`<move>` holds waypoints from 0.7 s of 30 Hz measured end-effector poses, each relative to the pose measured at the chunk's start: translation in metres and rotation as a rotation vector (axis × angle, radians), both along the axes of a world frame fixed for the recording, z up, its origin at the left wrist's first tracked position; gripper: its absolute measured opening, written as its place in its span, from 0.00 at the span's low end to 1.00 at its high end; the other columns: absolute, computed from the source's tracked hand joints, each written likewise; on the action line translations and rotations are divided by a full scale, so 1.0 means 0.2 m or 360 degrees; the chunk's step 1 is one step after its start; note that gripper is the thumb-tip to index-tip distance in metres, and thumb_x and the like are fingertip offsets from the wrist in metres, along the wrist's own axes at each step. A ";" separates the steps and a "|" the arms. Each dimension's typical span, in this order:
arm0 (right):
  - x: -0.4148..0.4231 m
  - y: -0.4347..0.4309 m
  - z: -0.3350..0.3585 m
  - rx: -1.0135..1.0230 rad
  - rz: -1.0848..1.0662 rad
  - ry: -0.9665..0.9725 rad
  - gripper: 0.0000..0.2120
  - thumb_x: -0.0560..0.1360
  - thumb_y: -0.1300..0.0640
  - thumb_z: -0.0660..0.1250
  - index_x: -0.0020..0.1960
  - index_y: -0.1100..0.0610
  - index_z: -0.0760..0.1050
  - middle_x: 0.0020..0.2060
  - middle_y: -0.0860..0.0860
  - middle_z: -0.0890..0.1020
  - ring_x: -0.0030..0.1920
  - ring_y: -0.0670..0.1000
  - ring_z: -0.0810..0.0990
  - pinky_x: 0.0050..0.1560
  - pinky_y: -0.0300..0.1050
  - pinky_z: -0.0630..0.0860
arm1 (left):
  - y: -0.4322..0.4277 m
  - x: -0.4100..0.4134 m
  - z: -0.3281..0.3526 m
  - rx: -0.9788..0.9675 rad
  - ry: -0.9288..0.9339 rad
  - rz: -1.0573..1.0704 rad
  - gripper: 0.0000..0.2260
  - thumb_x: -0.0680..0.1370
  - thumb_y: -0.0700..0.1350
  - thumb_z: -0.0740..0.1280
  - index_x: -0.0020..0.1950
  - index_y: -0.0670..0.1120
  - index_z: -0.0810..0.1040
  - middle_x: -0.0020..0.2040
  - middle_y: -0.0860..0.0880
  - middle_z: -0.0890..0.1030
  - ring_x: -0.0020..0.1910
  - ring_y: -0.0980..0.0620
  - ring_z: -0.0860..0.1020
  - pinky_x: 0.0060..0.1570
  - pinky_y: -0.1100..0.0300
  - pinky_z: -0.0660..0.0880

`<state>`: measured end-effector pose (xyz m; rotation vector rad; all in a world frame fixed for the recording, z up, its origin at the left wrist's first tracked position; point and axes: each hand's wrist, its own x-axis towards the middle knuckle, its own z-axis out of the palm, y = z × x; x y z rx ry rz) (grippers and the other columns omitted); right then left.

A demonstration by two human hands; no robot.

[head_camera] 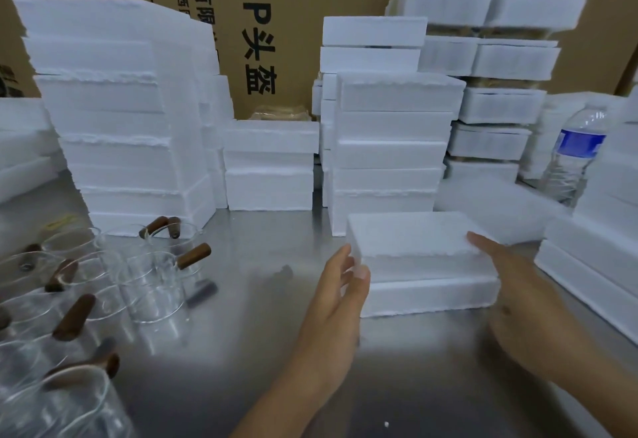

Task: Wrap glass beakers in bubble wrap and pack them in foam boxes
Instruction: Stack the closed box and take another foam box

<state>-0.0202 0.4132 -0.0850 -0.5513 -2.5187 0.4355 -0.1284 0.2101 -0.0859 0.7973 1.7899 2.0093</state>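
Foam box (424, 265): lies on the steel table (262, 334), near centre-right, just in front of the stacked foam boxes (390, 147).
Left hand (340, 285): grips the box's left end, thumb on the near face, fingers round the corner.
Right hand (511, 285): uncurled, fingers straight along the box's right end, touching it.
Handling: likely very light, stiff yet crumbly; fingertips would dent it, so flat pressure at both ends suits it.
Material: white grainy polystyrene, rectangular, with a ragged seam between lid and base.
Glass beakers (152, 282): near left, unwrapped; clear thin-walled cylinders with brown wooden handles (193, 255); fragile and probably slippery, best lifted by the handle.
Far side: printed cardboard cartons (276, 6); water bottle (573, 158) at right.
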 end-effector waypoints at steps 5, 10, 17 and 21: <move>0.00 0.01 0.01 -0.0359 -0.0001 0.0557 0.33 0.74 0.70 0.57 0.62 0.33 0.68 0.48 0.44 0.76 0.45 0.49 0.75 0.47 0.42 0.71 | 0.02 0.01 0.00 -0.0030 0.0061 -0.0004 0.21 0.73 0.62 0.58 0.66 0.62 0.69 0.63 0.64 0.73 0.64 0.67 0.69 0.65 0.64 0.64; 0.00 -0.13 0.14 -0.0619 0.0168 0.1191 0.25 0.76 0.60 0.53 0.62 0.33 0.69 0.54 0.32 0.77 0.56 0.39 0.76 0.54 0.29 0.72 | 0.02 0.04 0.03 -0.0064 -0.0007 0.0016 0.19 0.71 0.67 0.54 0.61 0.66 0.60 0.42 0.78 0.73 0.49 0.79 0.71 0.45 0.82 0.65; -0.12 -0.39 0.29 -0.0425 0.0571 0.1269 0.18 0.75 0.49 0.59 0.65 0.43 0.64 0.66 0.46 0.71 0.66 0.50 0.71 0.66 0.53 0.70 | 0.05 -0.01 -0.01 0.0001 0.0015 0.0314 0.13 0.77 0.63 0.49 0.50 0.63 0.71 0.45 0.62 0.78 0.51 0.57 0.77 0.57 0.56 0.72; -0.26 -0.57 0.35 -0.0143 0.0660 0.1193 0.27 0.69 0.52 0.69 0.65 0.48 0.62 0.69 0.54 0.62 0.70 0.45 0.62 0.64 0.49 0.71 | 0.05 -0.02 -0.02 -0.0106 0.0033 0.0318 0.18 0.79 0.61 0.50 0.43 0.55 0.75 0.37 0.56 0.80 0.40 0.60 0.80 0.45 0.61 0.76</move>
